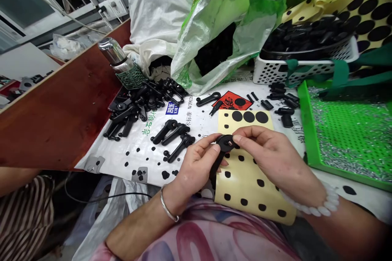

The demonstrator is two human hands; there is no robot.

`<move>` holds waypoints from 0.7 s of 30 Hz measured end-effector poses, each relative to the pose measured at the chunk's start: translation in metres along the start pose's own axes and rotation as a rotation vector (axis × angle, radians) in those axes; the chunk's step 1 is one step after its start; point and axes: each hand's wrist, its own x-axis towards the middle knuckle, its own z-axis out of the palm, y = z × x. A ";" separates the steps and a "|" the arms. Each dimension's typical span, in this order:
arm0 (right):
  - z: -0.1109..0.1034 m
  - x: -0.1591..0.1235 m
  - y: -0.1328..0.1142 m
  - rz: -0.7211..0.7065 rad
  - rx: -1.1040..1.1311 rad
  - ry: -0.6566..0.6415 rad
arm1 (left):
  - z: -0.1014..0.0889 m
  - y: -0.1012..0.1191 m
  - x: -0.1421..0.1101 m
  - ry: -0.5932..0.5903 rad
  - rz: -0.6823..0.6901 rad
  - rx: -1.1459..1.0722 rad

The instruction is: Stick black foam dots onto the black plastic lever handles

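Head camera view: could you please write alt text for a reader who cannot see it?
The left hand and right hand hold a round black plastic part above a yellow sheet of black dots. Black plastic parts lie on a white printed sheet beside a green tray.

My left hand (196,171) gripped a black plastic lever (226,142) by its stem while my right hand (275,155) pinched its round head, just above a yellow sheet of black adhesive dots (245,187). More black levers (174,138) lay beside them on a printed white sheet (196,118), and a green tray of silver screws (337,130) sat to my right
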 end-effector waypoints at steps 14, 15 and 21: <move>0.001 0.001 -0.002 -0.080 -0.031 -0.022 | 0.001 -0.005 0.004 0.017 0.037 -0.019; 0.001 0.001 -0.002 -0.073 -0.032 -0.019 | 0.002 -0.006 0.004 0.027 0.039 -0.004; 0.000 0.002 0.003 -0.066 -0.049 -0.007 | 0.006 -0.004 0.004 0.077 0.050 0.061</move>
